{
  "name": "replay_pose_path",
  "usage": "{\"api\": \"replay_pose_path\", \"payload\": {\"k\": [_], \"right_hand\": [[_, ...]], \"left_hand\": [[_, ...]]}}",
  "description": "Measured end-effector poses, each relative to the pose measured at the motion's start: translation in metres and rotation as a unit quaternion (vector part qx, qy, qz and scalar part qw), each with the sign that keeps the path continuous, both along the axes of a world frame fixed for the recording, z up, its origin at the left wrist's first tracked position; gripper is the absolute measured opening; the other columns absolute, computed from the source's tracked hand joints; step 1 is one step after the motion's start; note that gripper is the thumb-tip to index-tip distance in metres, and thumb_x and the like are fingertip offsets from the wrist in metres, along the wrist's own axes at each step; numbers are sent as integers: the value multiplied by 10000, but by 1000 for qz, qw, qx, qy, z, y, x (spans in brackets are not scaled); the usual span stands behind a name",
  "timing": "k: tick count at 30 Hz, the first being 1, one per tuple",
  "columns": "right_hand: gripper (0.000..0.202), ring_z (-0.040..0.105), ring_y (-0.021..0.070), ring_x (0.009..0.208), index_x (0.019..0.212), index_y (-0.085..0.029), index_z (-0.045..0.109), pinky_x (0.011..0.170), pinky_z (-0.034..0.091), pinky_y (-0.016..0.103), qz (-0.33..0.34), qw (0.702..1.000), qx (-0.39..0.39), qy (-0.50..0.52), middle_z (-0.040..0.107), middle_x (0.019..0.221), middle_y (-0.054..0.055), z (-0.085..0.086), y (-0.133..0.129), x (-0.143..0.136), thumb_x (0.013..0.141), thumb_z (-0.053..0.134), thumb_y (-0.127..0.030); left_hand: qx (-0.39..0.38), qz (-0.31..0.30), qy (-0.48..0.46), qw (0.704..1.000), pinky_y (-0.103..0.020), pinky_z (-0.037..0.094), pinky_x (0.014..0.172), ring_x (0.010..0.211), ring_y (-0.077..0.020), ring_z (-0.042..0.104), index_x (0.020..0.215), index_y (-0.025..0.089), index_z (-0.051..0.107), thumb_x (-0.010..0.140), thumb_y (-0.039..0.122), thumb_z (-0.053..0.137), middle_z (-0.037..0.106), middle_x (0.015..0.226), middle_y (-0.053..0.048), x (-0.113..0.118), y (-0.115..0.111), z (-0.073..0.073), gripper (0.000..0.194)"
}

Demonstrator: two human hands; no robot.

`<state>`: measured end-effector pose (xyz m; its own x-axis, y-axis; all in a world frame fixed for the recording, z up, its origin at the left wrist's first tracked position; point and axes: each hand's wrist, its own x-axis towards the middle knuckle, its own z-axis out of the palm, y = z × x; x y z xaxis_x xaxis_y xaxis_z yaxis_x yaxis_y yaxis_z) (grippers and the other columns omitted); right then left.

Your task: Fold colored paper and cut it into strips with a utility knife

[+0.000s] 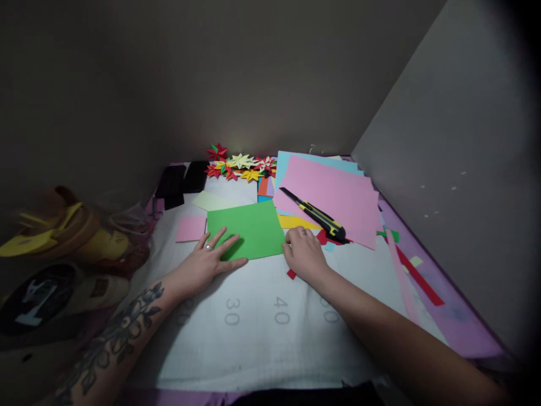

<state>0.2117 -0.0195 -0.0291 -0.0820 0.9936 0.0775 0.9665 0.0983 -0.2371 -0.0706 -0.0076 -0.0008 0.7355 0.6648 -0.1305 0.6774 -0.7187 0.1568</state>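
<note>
A green sheet of paper (249,228) lies on the white mat (257,349) in front of me. My left hand (207,265) rests on its lower left part with the fingers spread, a ring on one finger. At the sheet's right edge, my right hand (307,254) is closed, its curled fingers gripping the edge; the fingertips are partly hidden. Just beyond that hand, a black and yellow utility knife (315,214) lies on a large pink sheet (338,194). A small red scrap (291,274) sits below my right hand.
Folded paper stars (240,162) line the back by the wall. Left of the green sheet lie a pink square (191,229) and dark flat objects (171,181). Paper strips (420,276) are scattered at right. A toy-like figure (84,237) stands at far left.
</note>
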Motion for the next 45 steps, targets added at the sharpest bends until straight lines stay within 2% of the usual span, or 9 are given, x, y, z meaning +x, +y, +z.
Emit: {"api": "replay_pose_path", "payload": {"k": [8,12,14,16,22,28,33,41,45], "right_hand": [[119,475,250,968,936,-176,568,821,341,355,-3,999,23,22,581,990,100,2,-2,0,852,488,-204],[249,436,247,1108,1080,-189,612,972,290,399,154,980,113,51,589,1184,92,9,-17,-15,886,456,-179],[300,425,250,1148,1159,-189,604,998,283,410,243,962,115,41,588,1240,82,11,-27,-28,892,467,-202],[344,428,261,1164,1216,-174,584,989,302,424,270,958,95,23,583,1273,86,11,-34,-40,892,479,-222],[387,429,297,1196,1263,-137,566,986,313,459,247,968,51,-12,559,1326,85,10,-40,-52,907,460,-245],[385,435,299,1204,1256,-133,580,1001,296,468,220,975,34,-21,560,1329,92,10,-42,-42,915,435,-238],[377,436,306,1203,1222,-135,615,993,300,458,190,980,37,-36,576,1316,69,5,-43,-22,907,425,-216],[374,456,311,1192,1187,-125,644,970,325,443,137,987,52,-74,590,1300,60,3,-47,6,875,448,-195],[396,461,304,1196,1214,-117,623,980,324,439,125,988,59,-75,574,1318,61,-1,-50,5,875,430,-185]], "left_hand": [[-28,-10,13,999,-623,176,1076,1424,-333,106,1285,497,479,779,0,443,237,1540,47,3,8,10,710],[-49,-8,41,998,-617,143,1084,1429,-330,62,1296,482,475,781,6,436,199,1553,37,4,11,11,702],[-53,-3,52,997,-619,160,1076,1429,-332,66,1296,482,474,795,14,421,200,1554,30,6,10,13,688],[-50,3,54,997,-623,175,1067,1427,-337,80,1295,467,484,818,39,412,214,1552,18,9,8,14,645],[-16,45,34,998,-601,248,1049,1400,-353,203,1249,398,568,844,100,443,380,1484,-33,24,-9,12,518],[51,150,31,987,-588,354,969,1327,-389,348,1169,252,653,779,56,446,537,1351,-104,26,-41,5,483],[77,243,57,965,-554,400,925,1301,-380,392,1195,201,639,747,55,423,554,1334,-115,10,-66,-4,518],[93,290,78,949,-546,388,919,1276,-338,431,1250,216,593,791,65,373,552,1343,-76,9,-84,-13,531],[120,304,111,939,-528,393,900,1268,-346,431,1218,192,611,795,57,367,573,1316,-104,12,-86,-7,507]]}}
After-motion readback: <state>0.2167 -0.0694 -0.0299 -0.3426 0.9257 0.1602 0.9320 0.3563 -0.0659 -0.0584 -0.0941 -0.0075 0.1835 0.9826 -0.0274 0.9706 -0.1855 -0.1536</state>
